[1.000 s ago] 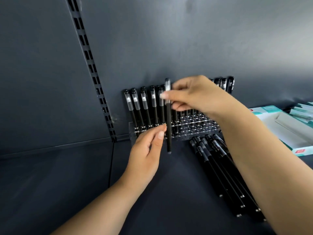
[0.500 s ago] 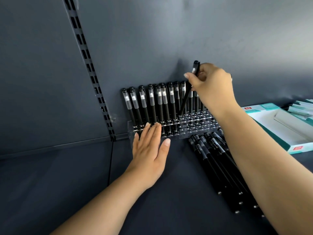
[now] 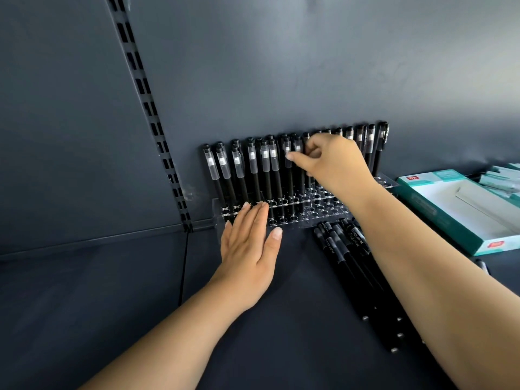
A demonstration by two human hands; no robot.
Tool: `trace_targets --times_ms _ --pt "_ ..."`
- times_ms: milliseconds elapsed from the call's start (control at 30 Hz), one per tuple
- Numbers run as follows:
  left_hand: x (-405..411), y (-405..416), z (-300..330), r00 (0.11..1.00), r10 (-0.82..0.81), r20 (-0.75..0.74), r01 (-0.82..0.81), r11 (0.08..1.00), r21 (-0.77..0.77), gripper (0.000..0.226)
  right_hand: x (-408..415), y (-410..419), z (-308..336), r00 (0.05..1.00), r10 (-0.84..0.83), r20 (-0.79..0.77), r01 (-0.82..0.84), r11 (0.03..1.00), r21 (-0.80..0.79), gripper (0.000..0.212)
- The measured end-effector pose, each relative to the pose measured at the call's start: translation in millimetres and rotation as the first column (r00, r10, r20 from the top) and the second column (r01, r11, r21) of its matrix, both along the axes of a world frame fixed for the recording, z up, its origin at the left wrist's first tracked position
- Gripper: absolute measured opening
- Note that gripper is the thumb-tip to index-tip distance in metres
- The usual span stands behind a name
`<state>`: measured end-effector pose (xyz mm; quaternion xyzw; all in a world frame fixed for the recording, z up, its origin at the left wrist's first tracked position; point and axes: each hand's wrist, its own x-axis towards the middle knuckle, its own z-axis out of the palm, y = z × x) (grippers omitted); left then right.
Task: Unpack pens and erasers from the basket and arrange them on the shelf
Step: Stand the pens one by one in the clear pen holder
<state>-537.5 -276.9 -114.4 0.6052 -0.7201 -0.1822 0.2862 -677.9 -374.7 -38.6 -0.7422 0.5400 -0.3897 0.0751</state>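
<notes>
L hand [image 3: 247,246] is laid flat, fingers straight, against front of clear pen rack [image 3: 306,213] on shelf [image 3: 126,291]; upright black pen [image 3: 305,161] in rack is pinched by curled fingers of R hand [image 3: 330,161]; loose pens [image 3: 354,266] are piled beside rack; basket not seen.

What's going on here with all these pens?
A person is filling a clear pen rack on a dark shelf. The left hand lies flat against the rack's front, steadying it, while the right hand pinches an upright pen. More loose pens lie on the shelf.
</notes>
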Motion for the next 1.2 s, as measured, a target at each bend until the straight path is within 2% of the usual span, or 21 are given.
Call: trace_targets --times_ms 167,300,433,533,667,800,900,1067,1200 --pt "-0.9 -1.9 -1.7 1.000 -0.002 0.010 0.002 1.000 0.001 0.053 -3.7 -3.3 -5.4 1.000 0.019 0.000 -0.018 0.997 0.079 0.040" --pt "-0.3 -3.3 -3.3 1.000 0.009 -0.022 -0.010 0.999 -0.036 0.054 -11.0 -1.9 3.9 0.992 0.064 -0.110 -0.042 0.980 0.193 0.048" --pt "-4.7 0.4 -5.1 0.996 0.015 -0.091 -0.032 0.983 -0.180 0.060 -40.2 8.5 20.8 0.995 0.099 -0.012 -0.093 0.962 0.258 0.036" --pt "-8.7 5.1 -5.4 0.996 0.002 -0.095 -0.023 0.975 -0.221 0.059 -59.7 23.1 25.2 0.992 0.104 -0.077 -0.079 0.958 0.277 0.033" --pt "-21.1 9.3 -1.0 0.992 0.104 -0.072 -0.111 0.987 -0.116 0.037 -83.1 42.9 0.8 0.954 0.112 -0.278 -0.017 0.946 0.323 0.041" --pt "-53.9 8.4 7.5 0.971 0.169 0.171 -0.197 0.967 0.161 0.057 -102.1 56.4 -36.1 0.920 0.118 -0.374 0.053 0.908 0.416 0.070" --pt "-74.3 2.5 10.2 0.931 0.167 0.325 -0.260 0.928 0.267 0.069 -105.0 61.2 -45.8 0.882 0.144 -0.449 0.092 0.882 0.463 0.077" --pt "-81.3 -0.9 10.9 0.877 0.169 0.450 -0.316 0.909 0.273 0.081 -111.5 58.4 -42.5 0.926 0.141 -0.350 0.050 0.874 0.484 0.076" --pt "-74.3 -11.9 15.8 0.884 0.118 0.453 -0.322 0.856 0.405 0.087 -114.6 56.1 -42.8 0.918 0.143 -0.369 0.056 0.876 0.479 0.076"
